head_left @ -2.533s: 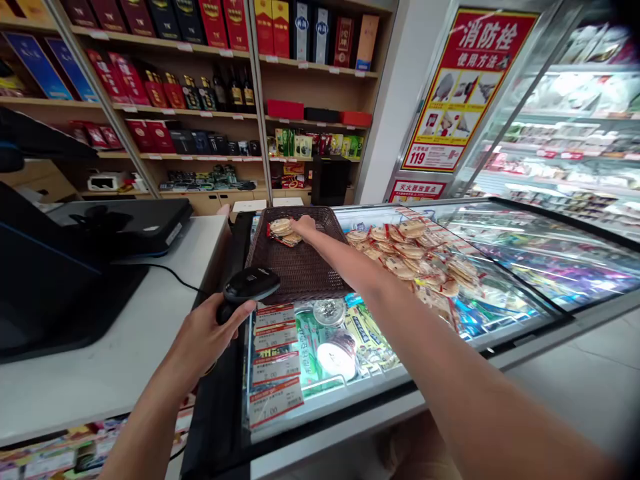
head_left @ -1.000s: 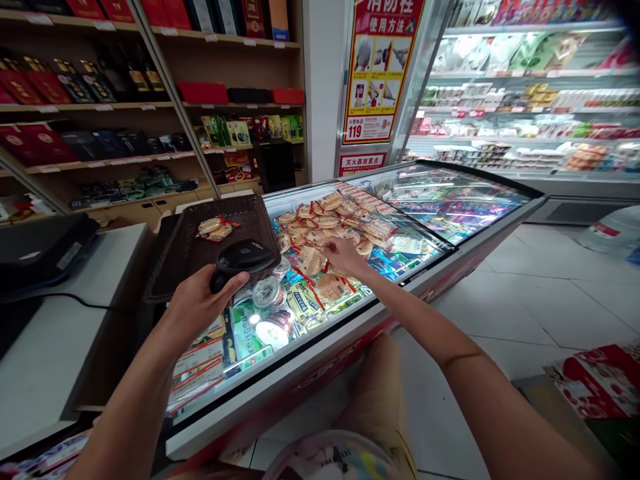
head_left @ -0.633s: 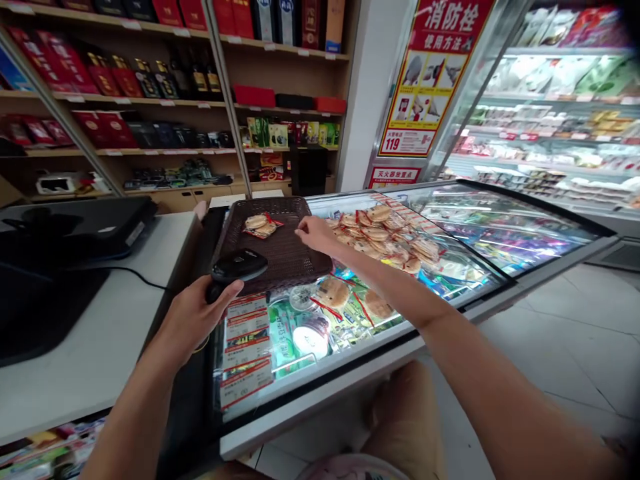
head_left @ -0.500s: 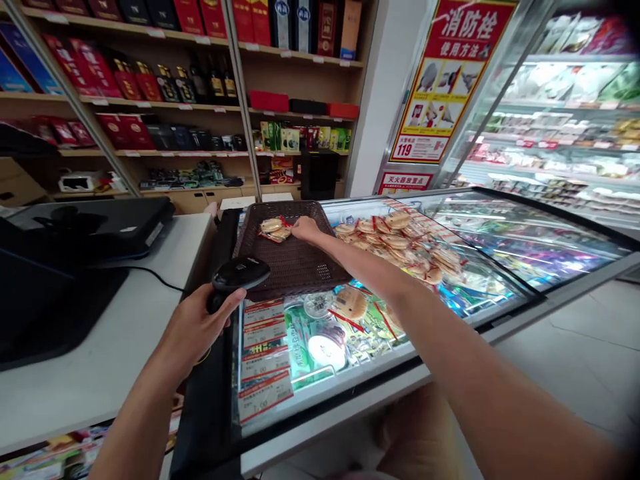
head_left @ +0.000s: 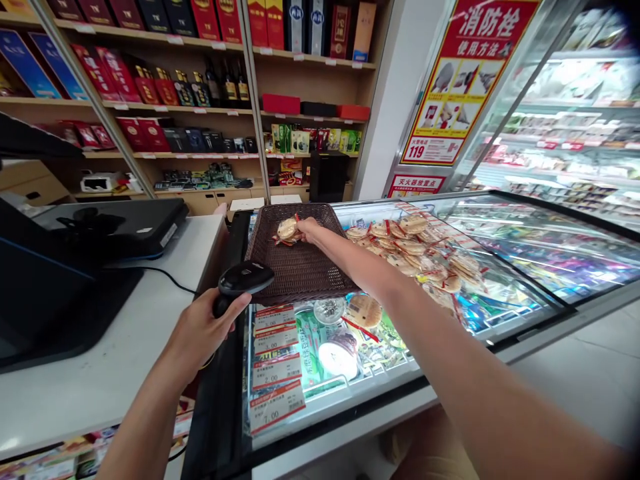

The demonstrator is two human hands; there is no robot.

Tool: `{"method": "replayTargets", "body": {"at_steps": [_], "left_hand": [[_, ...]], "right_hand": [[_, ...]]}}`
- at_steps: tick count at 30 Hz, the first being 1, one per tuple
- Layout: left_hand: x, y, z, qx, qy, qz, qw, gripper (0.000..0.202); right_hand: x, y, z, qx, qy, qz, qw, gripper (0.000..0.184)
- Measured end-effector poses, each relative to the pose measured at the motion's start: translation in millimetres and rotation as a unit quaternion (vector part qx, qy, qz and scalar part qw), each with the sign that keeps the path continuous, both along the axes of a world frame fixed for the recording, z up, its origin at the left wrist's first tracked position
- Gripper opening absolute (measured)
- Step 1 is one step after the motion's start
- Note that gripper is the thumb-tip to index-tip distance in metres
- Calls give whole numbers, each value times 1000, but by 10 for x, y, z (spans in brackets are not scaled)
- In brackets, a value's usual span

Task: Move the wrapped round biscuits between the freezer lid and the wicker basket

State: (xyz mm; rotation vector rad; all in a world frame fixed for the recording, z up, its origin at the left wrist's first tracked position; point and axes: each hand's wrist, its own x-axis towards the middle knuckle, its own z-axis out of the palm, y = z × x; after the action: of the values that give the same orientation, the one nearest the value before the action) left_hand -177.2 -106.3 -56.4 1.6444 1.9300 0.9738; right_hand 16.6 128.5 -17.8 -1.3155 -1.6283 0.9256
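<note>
My left hand (head_left: 207,327) is wrapped round the handle of a black barcode scanner (head_left: 246,277), its head pointing right over the near left edge of a basket. In my right hand (head_left: 309,230) is the edge of a clear packet of round flat biscuits (head_left: 287,230), pinched in the far part of the brown woven basket (head_left: 300,273). The basket rests on the glass top of a chest freezer. To its right lies a pile of similar biscuit packets (head_left: 413,247) on the glass. One more packet (head_left: 364,311) lies near the basket's front edge.
A white counter (head_left: 150,333) with a black device (head_left: 115,227) stands at the left. Price labels (head_left: 277,373) line the freezer's left side. Shelves of boxes and bottles (head_left: 170,90) rise behind, with a fridge display (head_left: 575,120) at the right.
The biscuit packet in my right hand has been lifted and tilted up from lying flatter in the basket. The camera view has shifted slightly left. My left hand still holds the scanner.
</note>
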Motion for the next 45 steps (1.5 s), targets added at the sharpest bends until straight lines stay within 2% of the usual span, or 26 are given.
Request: {"method": "replayTargets", "body": {"at_steps": [3, 6, 9, 13, 17, 21, 25, 30, 32, 35, 37, 39, 41, 42, 45], "left_hand": [[202, -19, 120, 13, 15, -10, 1000, 60], [489, -19, 279, 36, 33, -37, 998, 60], [839, 3, 438, 50, 44, -69, 995, 60], [1312, 49, 585, 58, 71, -122, 988, 59], [1700, 73, 647, 57, 118, -154, 979, 59], [1958, 81, 667, 52, 148, -175, 972, 58], [2074, 99, 662, 51, 155, -181, 970, 59], [2049, 63, 679, 36, 129, -183, 974, 59], [1987, 37, 679, 34, 121, -180, 976, 58], [1828, 14, 637, 44, 113, -169, 978, 57], [1681, 14, 583, 48, 110, -153, 981, 57], [1509, 18, 520, 43, 103, -136, 984, 57], [1320, 18, 459, 30, 89, -116, 989, 56], [1222, 15, 429, 22, 78, -105, 991, 57], [930, -2, 338, 5, 51, -75, 996, 58]], "right_hand": [[362, -254, 101, -34, 27, 0, 999, 10], [897, -594, 150, -52, 57, 0, 997, 10], [1480, -1003, 110, -66, 113, 8, 991, 12], [2126, -1475, -44, -54, 150, -3, 987, 17], [2546, -1731, -198, -28, 174, -25, 984, 21], [2779, -1845, -263, -43, 187, -35, 981, 24], [2881, -1891, -274, -46, 192, -35, 980, 27], [2891, -1825, -371, -27, 176, -31, 984, 28], [2860, -1762, -452, 3, 123, -45, 991, 24], [2765, -1680, -557, 54, -55, -81, 994, 17], [2667, -1650, -579, 92, -202, -108, 969, 17], [2532, -1620, -551, 154, -322, -146, 923, 25], [2348, -1556, -477, 220, -388, -175, 878, 29], [2231, -1500, -428, 242, -403, -179, 864, 30], [1774, -1208, -275, 264, -414, -126, 862, 29]]}}
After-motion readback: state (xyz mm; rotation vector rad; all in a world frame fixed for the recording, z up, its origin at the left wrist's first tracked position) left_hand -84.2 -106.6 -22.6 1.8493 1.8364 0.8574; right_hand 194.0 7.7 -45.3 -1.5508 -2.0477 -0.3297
